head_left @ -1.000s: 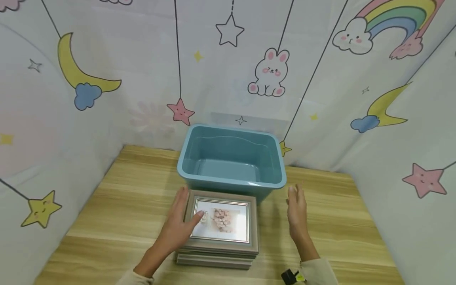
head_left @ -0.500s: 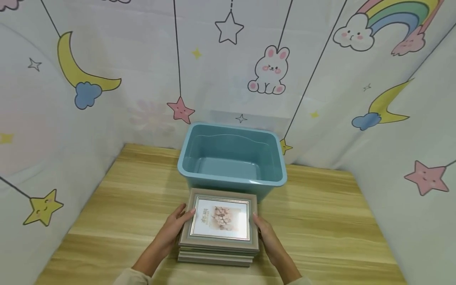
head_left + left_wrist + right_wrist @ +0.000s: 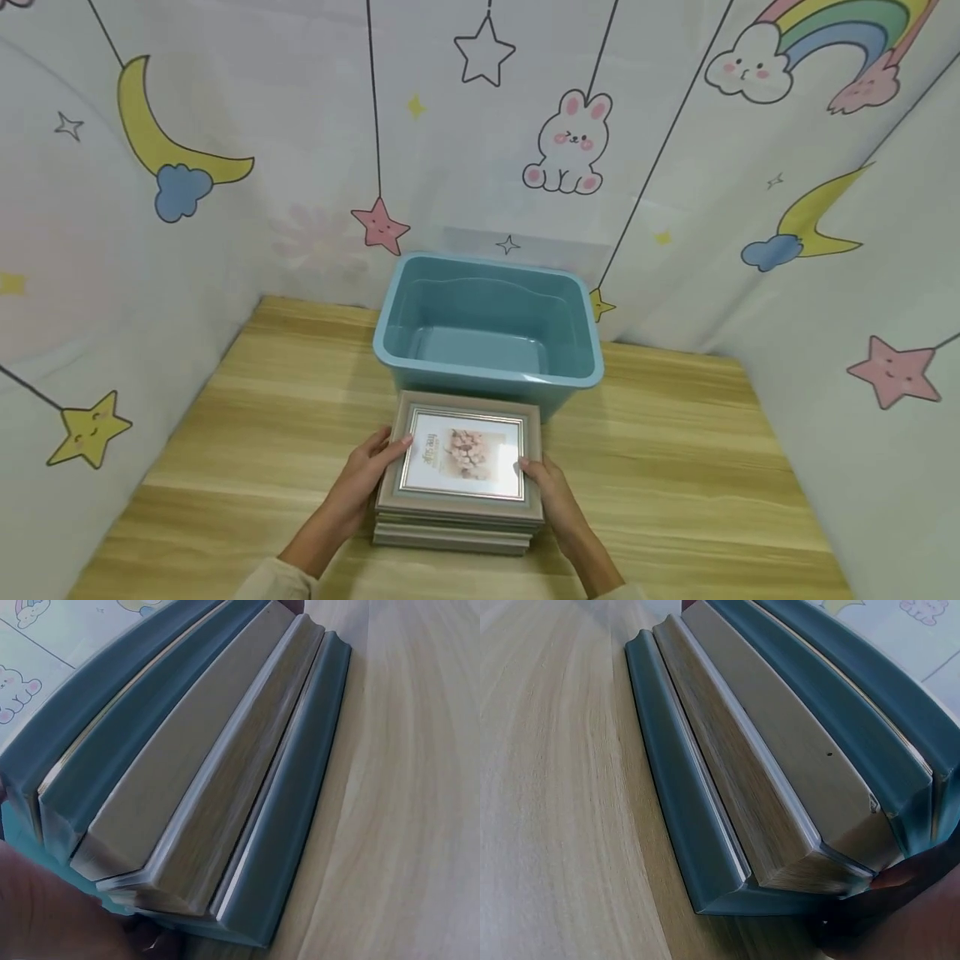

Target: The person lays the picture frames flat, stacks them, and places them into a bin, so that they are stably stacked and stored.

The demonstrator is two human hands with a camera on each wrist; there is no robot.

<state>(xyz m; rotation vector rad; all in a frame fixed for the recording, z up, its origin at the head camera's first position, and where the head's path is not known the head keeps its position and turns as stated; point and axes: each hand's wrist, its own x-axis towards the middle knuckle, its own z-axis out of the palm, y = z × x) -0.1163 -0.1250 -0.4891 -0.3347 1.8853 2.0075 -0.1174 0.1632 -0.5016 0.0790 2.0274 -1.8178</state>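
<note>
A stack of several picture frames (image 3: 461, 454) stands on the wooden table. Its top one has a beige border and a pink flower print under glass. My left hand (image 3: 360, 479) grips the stack's left side, thumb over the top frame's border. On the opposite side, my right hand (image 3: 558, 500) grips it with the thumb near the glass. Beige and blue-grey frame edges (image 3: 187, 750) are layered in the left wrist view, as are the frame edges (image 3: 780, 742) in the right wrist view. How many frames the fingers span cannot be told.
A light blue plastic bin (image 3: 487, 379) with nothing inside stands directly behind the stack. The wooden table (image 3: 675, 467) extends to both sides. White fabric walls (image 3: 315, 150) with cartoon prints enclose it at the back and sides.
The right hand has come in from beside the bin to the stack's right side. The left hand has drawn slightly back and taken hold of the left side. The stack has barely shifted.
</note>
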